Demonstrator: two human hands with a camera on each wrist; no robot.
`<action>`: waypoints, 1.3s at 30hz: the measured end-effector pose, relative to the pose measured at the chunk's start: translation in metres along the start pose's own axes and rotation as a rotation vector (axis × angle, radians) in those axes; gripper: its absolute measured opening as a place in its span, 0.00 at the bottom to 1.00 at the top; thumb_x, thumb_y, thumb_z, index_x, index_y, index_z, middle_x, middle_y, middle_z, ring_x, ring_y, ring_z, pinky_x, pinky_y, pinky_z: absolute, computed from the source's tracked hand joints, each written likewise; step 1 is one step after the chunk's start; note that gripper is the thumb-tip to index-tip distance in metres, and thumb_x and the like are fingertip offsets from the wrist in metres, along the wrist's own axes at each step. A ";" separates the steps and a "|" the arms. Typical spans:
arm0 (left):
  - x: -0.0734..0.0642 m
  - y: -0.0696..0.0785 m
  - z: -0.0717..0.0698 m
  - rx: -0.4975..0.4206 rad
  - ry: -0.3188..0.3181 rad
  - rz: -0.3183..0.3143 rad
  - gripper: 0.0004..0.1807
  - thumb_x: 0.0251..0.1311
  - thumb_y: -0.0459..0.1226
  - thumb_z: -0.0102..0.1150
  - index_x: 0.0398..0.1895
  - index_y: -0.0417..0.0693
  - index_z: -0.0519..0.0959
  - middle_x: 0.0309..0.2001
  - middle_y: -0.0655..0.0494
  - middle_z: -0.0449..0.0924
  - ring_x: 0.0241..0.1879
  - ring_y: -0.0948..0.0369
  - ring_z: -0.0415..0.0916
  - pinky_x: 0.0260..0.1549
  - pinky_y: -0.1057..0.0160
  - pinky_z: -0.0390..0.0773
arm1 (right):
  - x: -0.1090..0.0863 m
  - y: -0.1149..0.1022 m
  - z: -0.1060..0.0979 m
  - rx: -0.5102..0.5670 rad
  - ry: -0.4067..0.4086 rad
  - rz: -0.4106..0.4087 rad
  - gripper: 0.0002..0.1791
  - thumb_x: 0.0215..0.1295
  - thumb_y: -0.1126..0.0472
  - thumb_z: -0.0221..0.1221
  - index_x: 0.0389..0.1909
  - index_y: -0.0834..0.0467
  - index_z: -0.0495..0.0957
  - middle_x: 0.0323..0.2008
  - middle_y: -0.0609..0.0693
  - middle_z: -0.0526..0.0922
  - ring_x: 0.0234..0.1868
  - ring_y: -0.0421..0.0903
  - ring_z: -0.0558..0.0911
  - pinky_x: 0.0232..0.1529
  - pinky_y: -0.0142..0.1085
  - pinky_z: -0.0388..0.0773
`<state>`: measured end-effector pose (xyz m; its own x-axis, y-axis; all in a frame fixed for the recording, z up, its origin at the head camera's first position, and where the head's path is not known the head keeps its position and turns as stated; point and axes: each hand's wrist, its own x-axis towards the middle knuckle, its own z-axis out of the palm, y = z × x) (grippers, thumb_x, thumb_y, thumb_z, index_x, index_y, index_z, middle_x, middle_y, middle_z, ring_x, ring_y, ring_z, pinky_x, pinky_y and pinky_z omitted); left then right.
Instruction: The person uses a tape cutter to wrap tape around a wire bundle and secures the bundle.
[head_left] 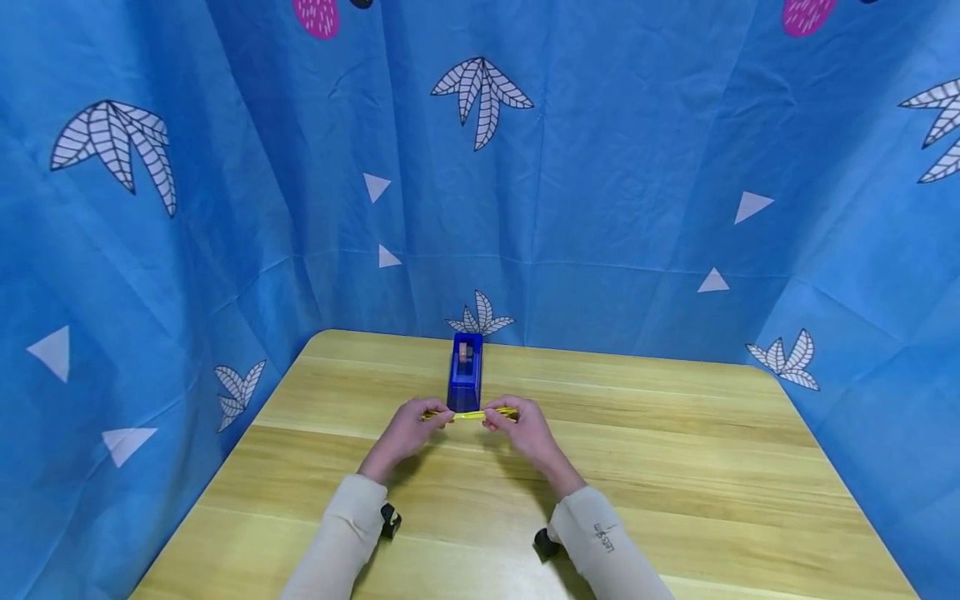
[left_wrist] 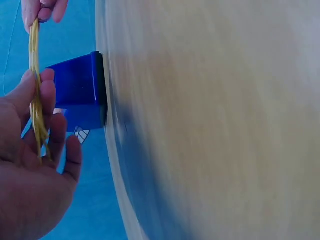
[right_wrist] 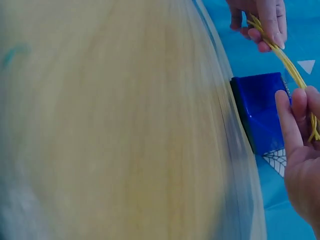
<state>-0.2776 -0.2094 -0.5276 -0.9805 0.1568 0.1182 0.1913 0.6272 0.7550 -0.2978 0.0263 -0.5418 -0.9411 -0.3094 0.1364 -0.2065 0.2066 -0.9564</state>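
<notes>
A bundle of thin yellow strands [head_left: 469,415] stretches between both hands, held level above the table. My left hand [head_left: 414,423] pinches its left end between thumb and fingers; in the left wrist view loose looped ends [left_wrist: 41,132] hang over the palm. With thumb and fingertips, my right hand [head_left: 527,427] pinches the other end, the strands there spreading out past the grip in the right wrist view [right_wrist: 314,131]. Just beyond the bundle stands a blue tape dispenser [head_left: 466,398], its near end right behind the strands in the head view.
The wooden table [head_left: 675,467] spreads out under both arms. A blue patterned curtain [head_left: 622,167] hangs along its back and sides. Black straps with small devices [head_left: 391,521] sit at both wrists, by the light sleeves [head_left: 333,542].
</notes>
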 end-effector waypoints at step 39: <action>-0.005 0.002 -0.002 -0.029 0.170 -0.055 0.13 0.74 0.41 0.61 0.53 0.42 0.81 0.47 0.47 0.84 0.45 0.53 0.83 0.47 0.52 0.83 | 0.004 0.002 -0.003 0.200 -0.007 0.189 0.12 0.73 0.65 0.62 0.49 0.70 0.84 0.34 0.57 0.88 0.34 0.44 0.89 0.43 0.36 0.87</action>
<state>-0.2729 -0.2102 -0.5257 -0.9833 -0.0095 0.1816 0.1384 0.6085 0.7814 -0.3028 0.0282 -0.5424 -0.9560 -0.2891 -0.0505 0.0301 0.0744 -0.9968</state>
